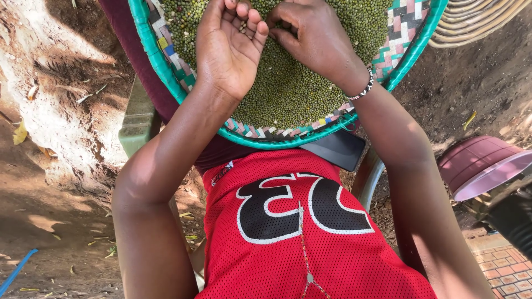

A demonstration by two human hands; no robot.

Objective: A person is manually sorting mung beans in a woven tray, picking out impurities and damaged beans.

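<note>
A round woven tray (pixel 158 61) with a teal rim rests on my lap and is heaped with small green grains (pixel 288 88). My left hand (pixel 230 47) is held palm up over the grains, its fingers curled around a few of them at the fingertips. My right hand (pixel 310 36) hovers beside it with the fingers pinched together, touching the left fingertips. I cannot see whether the pinch holds a grain. A black-and-white bead bracelet (pixel 363 88) circles my right wrist.
A black phone (pixel 335 148) lies on my lap under the tray's near edge. A pink bucket (pixel 479 166) lies tipped at the right, and a woven basket (pixel 476 19) sits at the top right. A green chair (pixel 137 119) stands on the dirt ground at the left.
</note>
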